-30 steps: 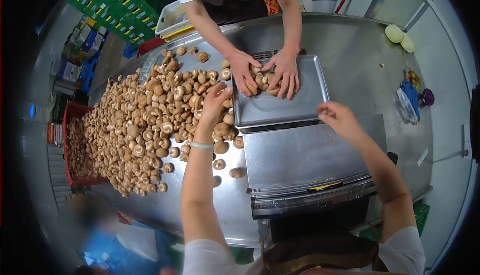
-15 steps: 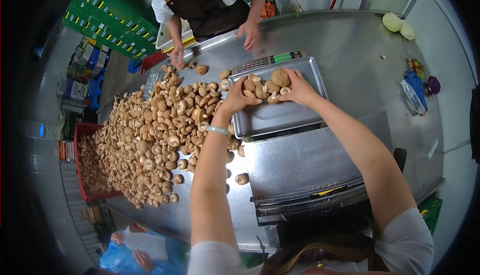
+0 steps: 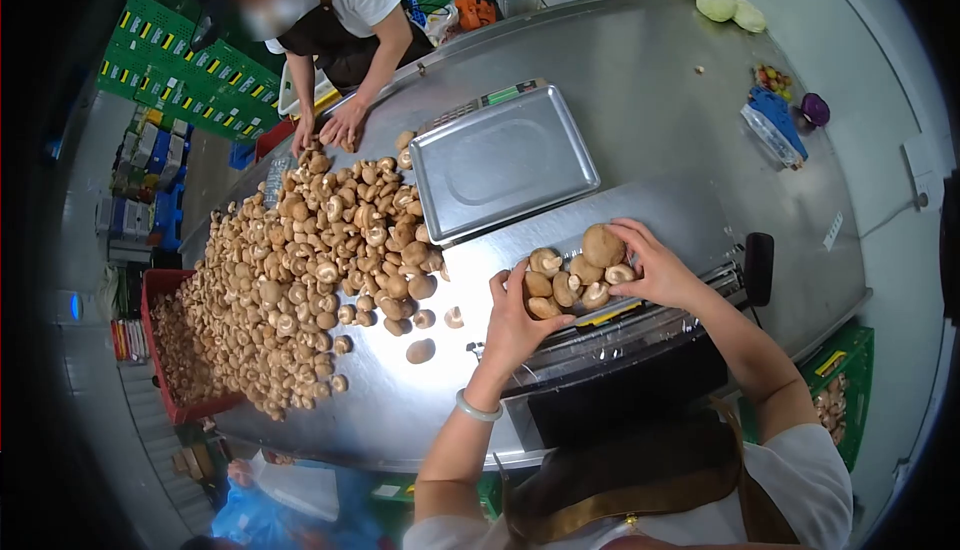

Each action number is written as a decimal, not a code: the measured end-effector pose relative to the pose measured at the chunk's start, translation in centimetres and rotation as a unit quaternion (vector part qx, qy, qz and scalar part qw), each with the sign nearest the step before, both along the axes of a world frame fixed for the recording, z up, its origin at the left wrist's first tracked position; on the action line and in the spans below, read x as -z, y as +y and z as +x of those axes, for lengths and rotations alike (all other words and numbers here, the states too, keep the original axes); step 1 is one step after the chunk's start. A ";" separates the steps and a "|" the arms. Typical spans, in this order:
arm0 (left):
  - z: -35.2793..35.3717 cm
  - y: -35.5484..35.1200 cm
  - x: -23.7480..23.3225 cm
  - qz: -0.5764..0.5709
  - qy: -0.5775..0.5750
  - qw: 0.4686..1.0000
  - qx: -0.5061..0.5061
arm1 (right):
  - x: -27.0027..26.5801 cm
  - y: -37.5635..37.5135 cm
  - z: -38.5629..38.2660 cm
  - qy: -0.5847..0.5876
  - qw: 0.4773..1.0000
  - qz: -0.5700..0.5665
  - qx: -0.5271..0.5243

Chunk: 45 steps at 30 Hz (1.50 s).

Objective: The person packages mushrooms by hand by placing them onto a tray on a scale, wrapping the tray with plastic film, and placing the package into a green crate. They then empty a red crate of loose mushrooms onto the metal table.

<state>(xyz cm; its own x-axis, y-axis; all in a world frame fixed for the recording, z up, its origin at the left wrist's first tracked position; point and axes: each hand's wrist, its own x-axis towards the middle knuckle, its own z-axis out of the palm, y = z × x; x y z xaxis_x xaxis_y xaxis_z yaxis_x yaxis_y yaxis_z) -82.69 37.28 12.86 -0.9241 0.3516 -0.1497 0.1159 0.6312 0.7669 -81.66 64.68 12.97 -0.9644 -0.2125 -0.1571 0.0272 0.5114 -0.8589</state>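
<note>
My left hand (image 3: 517, 323) and my right hand (image 3: 659, 267) are closed around opposite ends of a batch of shiitake mushrooms (image 3: 566, 288). The mushrooms sit close together, seemingly in a clear plastic tray whose edges are mostly hidden. A large brown cap lies beside my right fingers. Both hands are over the front of a metal wrapping station with a dark lower edge (image 3: 625, 350). Beyond them stands a digital scale with a bare steel pan (image 3: 507, 163).
A big heap of loose shiitake mushrooms (image 3: 290, 280) covers the table's left side, spilling from a red crate (image 3: 160, 345). Across the table a co-worker's hands (image 3: 342, 128) touch mushrooms. At right lie cabbages (image 3: 716, 5), a purple vegetable (image 3: 815, 109) and a blue-and-clear package (image 3: 777, 128).
My hands have lifted the mushrooms off the scale pan and brought them nearer to me, over the wrapping station. The co-worker has leaned left, both hands now at the heap.
</note>
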 end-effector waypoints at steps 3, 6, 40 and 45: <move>0.1 0.6 -1.5 -0.082 0.119 0.989 0.038 | -0.6 -0.5 1.3 0.082 0.993 0.085 0.024; -0.9 2.0 0.0 0.003 0.160 0.983 0.093 | 1.1 -2.2 1.0 0.152 0.984 0.093 -0.016; 6.6 -1.1 3.1 0.125 0.084 0.962 -0.226 | -0.1 3.8 8.5 0.078 0.993 0.030 0.088; 11.2 -6.9 1.9 -0.116 0.152 0.953 -0.233 | -0.4 8.3 13.9 0.129 0.957 0.219 0.138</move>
<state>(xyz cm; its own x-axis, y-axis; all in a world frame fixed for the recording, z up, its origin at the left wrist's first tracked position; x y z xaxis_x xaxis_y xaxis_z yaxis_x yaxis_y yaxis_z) -71.44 30.38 10.95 -0.9848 -0.1186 0.1268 -0.0242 0.8171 0.5760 -67.78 72.95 13.40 -0.9931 0.0877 0.0780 0.0291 0.8280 -0.5600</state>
